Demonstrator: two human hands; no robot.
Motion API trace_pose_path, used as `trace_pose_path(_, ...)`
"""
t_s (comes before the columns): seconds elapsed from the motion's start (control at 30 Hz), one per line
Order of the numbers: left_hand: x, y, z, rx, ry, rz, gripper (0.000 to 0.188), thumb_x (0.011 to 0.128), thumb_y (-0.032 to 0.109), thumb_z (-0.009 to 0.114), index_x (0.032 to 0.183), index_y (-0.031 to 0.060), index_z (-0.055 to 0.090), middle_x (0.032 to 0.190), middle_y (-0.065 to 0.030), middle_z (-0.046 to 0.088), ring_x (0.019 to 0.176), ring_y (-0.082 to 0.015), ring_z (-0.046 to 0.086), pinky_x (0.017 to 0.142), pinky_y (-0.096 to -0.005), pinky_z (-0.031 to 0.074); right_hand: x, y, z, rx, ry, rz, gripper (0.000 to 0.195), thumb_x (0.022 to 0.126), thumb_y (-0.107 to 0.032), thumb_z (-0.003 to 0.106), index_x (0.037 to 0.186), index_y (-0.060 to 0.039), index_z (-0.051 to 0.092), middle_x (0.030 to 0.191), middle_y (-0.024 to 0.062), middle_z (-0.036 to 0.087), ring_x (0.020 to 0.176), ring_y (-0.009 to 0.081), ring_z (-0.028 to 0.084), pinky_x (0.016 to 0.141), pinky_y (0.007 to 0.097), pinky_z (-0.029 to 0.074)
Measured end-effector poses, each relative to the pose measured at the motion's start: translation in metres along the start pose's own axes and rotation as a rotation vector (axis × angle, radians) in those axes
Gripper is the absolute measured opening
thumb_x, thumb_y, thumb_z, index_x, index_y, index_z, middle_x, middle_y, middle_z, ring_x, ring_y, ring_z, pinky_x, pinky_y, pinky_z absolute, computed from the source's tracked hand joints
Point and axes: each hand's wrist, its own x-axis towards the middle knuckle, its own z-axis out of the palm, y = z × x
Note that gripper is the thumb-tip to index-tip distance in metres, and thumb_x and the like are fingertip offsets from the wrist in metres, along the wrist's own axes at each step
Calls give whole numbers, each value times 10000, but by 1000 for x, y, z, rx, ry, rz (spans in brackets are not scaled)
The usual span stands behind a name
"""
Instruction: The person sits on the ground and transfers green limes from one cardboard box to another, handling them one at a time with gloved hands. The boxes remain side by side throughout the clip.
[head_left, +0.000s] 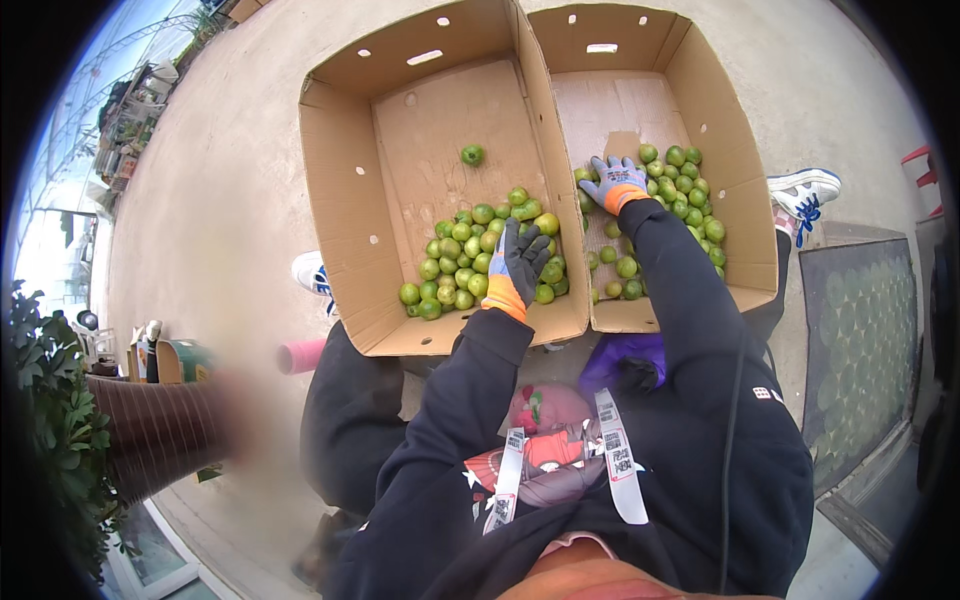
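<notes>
Two open cardboard boxes stand side by side before me. In the left cardboard box (345, 187), round green fruits (450, 262), perhaps green tomatoes, lie piled toward the near side, and a single green fruit (472, 155) lies apart. My left hand (517, 259), in a grey glove with an orange cuff, is over the right part of this pile, palm up, fingers spread, with nothing seen in it. In the right cardboard box (712, 127), my gloved right hand (619, 180) reaches palm down beside more green fruits (675, 180), fingers spread. What is under its palm is hidden.
A pink cylinder (301, 356) lies on the floor left of my leg. A large dark ribbed pot (157, 431) with a leafy plant (64, 420) stands at the left. At the right is a framed panel (859, 345) with a circle pattern. A purple item (622, 360) lies below the right box.
</notes>
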Motion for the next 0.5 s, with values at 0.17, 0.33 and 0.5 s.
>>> trace_pose_path(0.17,-8,2,0,-6,-56,45,600,919,455,530,1372,103,353,1353,-141,446,1154,-261,507,944,-348,432,6,0,-7,-36,-170,-57,509,877,-480,450,1271,-174,553,1285,141,548,1182,354,514,969,449,422)
trace_pose_path(0.33,-7,3,14,14,-103,12,578,917,443,537,1353,100,373,1333,-137,461,1146,-261,507,942,-356,429,13,36,34,-222,-457,-147,434,868,-341,444,1193,-109,615,1218,178,593,1126,349,560,954,417,438)
trace_pose_path(0.5,-5,5,12,-19,-115,21,555,923,425,538,1348,101,390,1317,-138,474,1123,-257,518,934,-352,432,-36,44,34,70,-428,-236,638,793,-473,627,1294,-95,516,1234,246,557,1138,386,533,947,422,433)
